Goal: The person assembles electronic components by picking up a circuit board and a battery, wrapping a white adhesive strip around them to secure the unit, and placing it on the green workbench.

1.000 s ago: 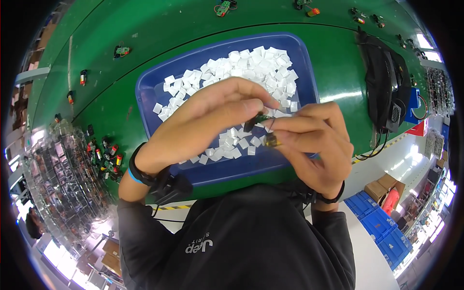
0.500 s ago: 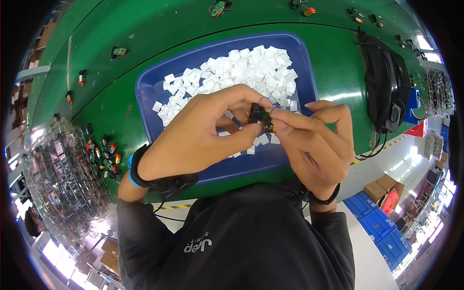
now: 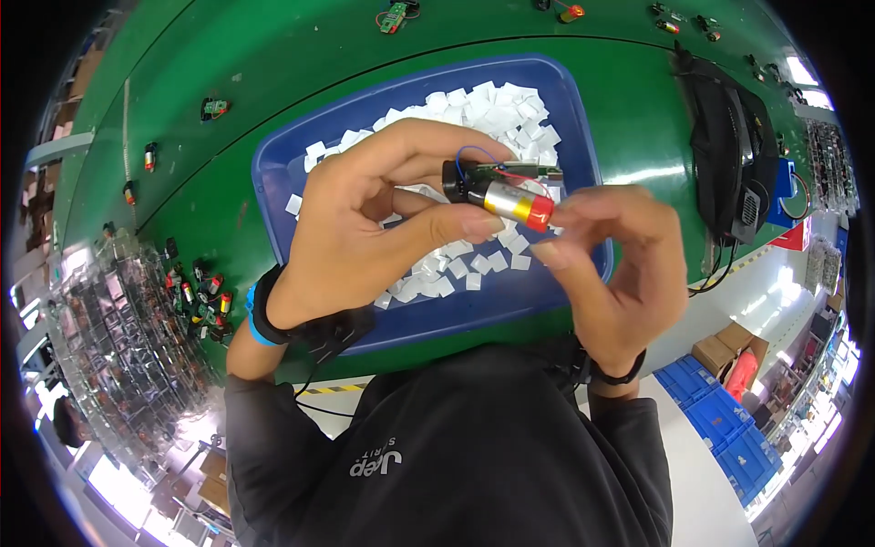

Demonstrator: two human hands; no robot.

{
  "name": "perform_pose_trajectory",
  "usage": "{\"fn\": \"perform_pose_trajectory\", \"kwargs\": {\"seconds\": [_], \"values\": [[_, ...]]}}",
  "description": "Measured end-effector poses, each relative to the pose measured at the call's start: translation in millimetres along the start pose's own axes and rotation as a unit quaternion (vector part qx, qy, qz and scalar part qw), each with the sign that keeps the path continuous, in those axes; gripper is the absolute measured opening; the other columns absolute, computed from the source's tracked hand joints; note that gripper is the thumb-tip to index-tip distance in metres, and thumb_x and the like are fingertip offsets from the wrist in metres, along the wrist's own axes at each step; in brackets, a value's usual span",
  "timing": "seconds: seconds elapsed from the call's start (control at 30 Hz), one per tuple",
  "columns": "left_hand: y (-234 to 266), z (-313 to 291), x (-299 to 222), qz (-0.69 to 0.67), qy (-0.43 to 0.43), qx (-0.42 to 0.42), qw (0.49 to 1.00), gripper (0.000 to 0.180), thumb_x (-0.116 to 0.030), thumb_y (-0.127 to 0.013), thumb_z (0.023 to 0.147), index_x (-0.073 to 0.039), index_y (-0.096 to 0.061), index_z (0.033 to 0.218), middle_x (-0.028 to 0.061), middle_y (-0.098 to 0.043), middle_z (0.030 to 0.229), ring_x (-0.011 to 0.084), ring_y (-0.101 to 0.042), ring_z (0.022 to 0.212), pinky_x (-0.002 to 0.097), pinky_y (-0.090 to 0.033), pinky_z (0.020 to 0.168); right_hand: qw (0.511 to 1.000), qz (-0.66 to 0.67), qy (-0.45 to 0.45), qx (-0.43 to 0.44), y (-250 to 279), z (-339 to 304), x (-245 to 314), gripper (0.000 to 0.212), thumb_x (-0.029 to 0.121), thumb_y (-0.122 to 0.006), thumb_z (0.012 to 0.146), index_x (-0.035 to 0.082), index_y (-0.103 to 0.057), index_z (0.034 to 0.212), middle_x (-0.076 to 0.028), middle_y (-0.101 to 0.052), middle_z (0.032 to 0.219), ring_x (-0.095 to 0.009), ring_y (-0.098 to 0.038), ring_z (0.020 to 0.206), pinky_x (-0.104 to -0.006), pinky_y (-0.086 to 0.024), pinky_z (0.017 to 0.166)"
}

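Observation:
Over the blue tub my left hand (image 3: 355, 214) pinches a small electronic assembly between thumb and fingers. It has a cylindrical battery (image 3: 517, 204) with a silver and yellow wrap and a red end, a thin circuit board (image 3: 544, 170) alongside, a black end piece (image 3: 452, 180) and thin blue and red wires. My right hand (image 3: 633, 264) is beside the red end, thumb and forefinger apart, with nothing visible between them; whether the forefinger touches the battery I cannot tell. Below both hands, many white square pieces (image 3: 447, 111) fill the tub (image 3: 588, 150).
More battery-and-board assemblies lie piled on the green table (image 3: 196, 196) at left, others along its far side. Stacked clear trays (image 3: 118, 328) stand far left. A black bag (image 3: 725, 137) with cables lies at right; blue crates (image 3: 711, 424) are on the floor.
The assembly has turned so the battery's length and red end now show. My right hand has let go of it and moved a little right, its fingers parting.

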State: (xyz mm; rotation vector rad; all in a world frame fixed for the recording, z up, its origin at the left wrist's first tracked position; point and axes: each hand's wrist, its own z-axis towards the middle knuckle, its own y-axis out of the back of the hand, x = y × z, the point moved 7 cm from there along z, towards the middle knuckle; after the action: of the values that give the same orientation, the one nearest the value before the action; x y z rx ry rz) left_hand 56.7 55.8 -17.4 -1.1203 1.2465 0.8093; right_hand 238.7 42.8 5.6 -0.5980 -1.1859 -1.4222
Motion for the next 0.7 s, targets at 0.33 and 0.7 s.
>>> {"fn": "perform_pose_trajectory", "kwargs": {"seconds": [0.33,0.7], "values": [[-2.6,-0.6,-1.6,0.153,-0.104,0.021,0.983,0.034,0.001,-0.076,0.084,0.004,-0.066,0.116,0.0145,-0.072,0.115,0.0198,-0.075,0.089,0.027,-0.061,0.073,0.999,0.046,0.01,0.007,-12.3,2.4,2.2,0.036,-0.008,-0.077,0.08,-0.004,-0.057,0.11,-0.016,-0.068,0.098,-0.013,-0.064,0.073,-0.0244,-0.051,0.068],[-11.7,-4.6,-12.1,0.24,-0.183,0.06,0.951,0.04,-0.001,-0.077,0.083,0.008,-0.062,0.119,0.0238,-0.069,0.114,0.0322,-0.07,0.104,0.0383,-0.057,0.086,0.994,0.106,0.029,0.002,-14.9,2.3,5.9,0.037,-0.01,-0.073,0.082,-0.003,-0.052,0.112,-0.016,-0.065,0.095,-0.014,-0.063,0.067,-0.0239,-0.05,0.064]]}}
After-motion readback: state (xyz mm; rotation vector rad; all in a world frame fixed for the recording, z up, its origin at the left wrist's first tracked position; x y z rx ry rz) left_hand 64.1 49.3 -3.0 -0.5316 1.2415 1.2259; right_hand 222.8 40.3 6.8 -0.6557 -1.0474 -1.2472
